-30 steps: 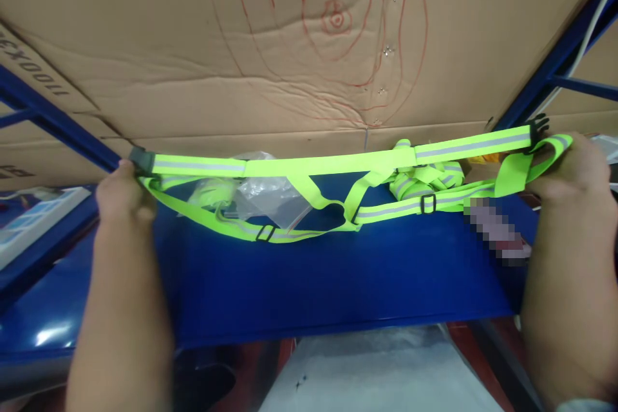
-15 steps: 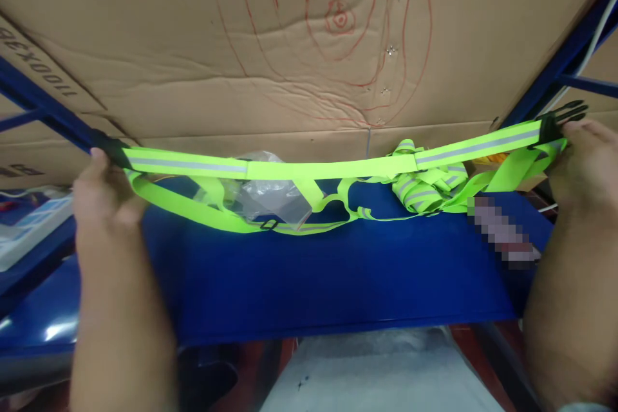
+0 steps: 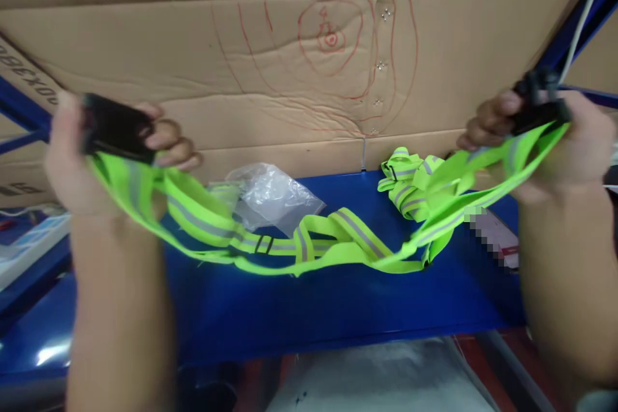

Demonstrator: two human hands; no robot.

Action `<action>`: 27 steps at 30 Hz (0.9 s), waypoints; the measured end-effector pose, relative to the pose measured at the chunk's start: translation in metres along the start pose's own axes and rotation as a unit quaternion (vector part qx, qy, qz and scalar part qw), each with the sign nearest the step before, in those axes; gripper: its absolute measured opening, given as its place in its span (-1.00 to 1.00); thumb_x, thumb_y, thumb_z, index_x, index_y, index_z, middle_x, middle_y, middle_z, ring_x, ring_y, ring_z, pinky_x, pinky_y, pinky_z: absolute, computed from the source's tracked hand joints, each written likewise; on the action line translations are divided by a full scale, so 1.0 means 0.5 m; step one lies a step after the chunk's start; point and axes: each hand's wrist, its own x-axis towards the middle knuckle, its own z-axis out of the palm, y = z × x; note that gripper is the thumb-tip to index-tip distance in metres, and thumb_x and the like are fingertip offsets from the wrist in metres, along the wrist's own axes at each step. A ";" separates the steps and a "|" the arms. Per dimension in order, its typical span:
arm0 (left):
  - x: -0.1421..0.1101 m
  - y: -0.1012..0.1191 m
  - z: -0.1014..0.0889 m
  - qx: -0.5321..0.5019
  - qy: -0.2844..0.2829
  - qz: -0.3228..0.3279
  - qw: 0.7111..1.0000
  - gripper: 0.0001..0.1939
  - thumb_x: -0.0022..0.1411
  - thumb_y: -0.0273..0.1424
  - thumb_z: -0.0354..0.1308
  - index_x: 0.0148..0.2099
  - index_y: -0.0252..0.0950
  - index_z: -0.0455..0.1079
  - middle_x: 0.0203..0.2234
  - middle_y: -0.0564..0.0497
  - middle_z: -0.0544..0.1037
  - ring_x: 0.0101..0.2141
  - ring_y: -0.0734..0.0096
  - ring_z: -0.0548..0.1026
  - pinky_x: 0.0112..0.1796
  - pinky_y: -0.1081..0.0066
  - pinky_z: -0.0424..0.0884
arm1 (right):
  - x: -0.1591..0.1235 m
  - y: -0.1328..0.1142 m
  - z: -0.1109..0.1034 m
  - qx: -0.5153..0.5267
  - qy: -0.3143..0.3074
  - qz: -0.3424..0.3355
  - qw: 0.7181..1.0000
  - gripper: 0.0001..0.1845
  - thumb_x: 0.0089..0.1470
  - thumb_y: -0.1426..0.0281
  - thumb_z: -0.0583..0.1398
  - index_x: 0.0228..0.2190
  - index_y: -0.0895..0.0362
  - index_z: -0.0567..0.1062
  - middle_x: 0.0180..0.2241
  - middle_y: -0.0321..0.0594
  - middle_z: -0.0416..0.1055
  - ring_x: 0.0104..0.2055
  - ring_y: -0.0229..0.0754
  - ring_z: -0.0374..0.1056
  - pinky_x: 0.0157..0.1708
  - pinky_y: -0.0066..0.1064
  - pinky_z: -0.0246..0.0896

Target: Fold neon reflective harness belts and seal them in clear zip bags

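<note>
A neon yellow-green reflective belt [image 3: 309,267] with grey stripes hangs slack in a curve between my hands, above the blue table. My left hand [image 3: 120,141] is closed around the black buckle part [image 3: 120,129] at its left end. My right hand [image 3: 545,135] grips the black pronged buckle part [image 3: 538,106] at the other end. The two buckle halves are far apart. Behind the belt lies a clear plastic bag [image 3: 275,193]. A bundle of the same reflective strapping [image 3: 408,183] rests at the back right, partly behind the held belt.
A blue table [image 3: 338,309] lies below, with a cardboard wall [image 3: 168,51] marked with red rings behind it. A partly pixelated flat object [image 3: 497,241] is at the right. A white power strip [image 3: 33,244] sits at the left, and blue frame bars [image 3: 584,32] flank both sides.
Both hands have risen and turned, bringing the buckle parts upright. The belt, stretched nearly straight before, now sags in a loose curve.
</note>
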 end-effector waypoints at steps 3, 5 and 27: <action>0.004 -0.005 0.075 0.034 -0.156 -0.011 0.987 -0.42 0.00 0.04 0.45 -0.16 -0.35 0.50 -0.52 0.09 0.21 -0.56 0.49 0.21 -0.54 0.43 0.19 | 0.020 0.017 0.062 -0.033 -0.109 0.022 0.993 -0.64 0.21 0.26 0.05 -0.56 0.13 0.39 -0.62 -0.32 0.11 -0.61 -0.33 -0.02 -0.58 -0.40 -0.03; 0.001 -0.003 0.109 0.103 -0.224 -0.029 0.969 -0.34 -0.22 -0.28 0.63 -0.05 -0.38 0.55 -0.47 0.03 0.33 -0.48 0.40 0.33 -0.47 0.40 0.28 | 0.033 0.027 0.088 -0.071 -0.193 0.034 0.978 -0.66 0.14 0.18 0.22 -0.53 0.16 0.46 -0.60 -0.32 0.21 -0.58 -0.35 0.08 -0.59 -0.44 -0.02; -0.135 -0.006 0.194 0.553 -0.388 0.319 0.665 -0.08 0.26 -0.70 0.02 0.53 0.00 -0.13 0.29 -0.02 0.40 0.17 0.21 0.44 0.13 0.17 0.40 | 0.002 0.018 0.153 -0.326 -0.512 0.025 0.794 -0.67 0.33 0.17 0.11 -0.33 0.16 0.46 -0.34 -0.26 0.35 -0.29 -0.23 0.21 -0.25 -0.39 0.16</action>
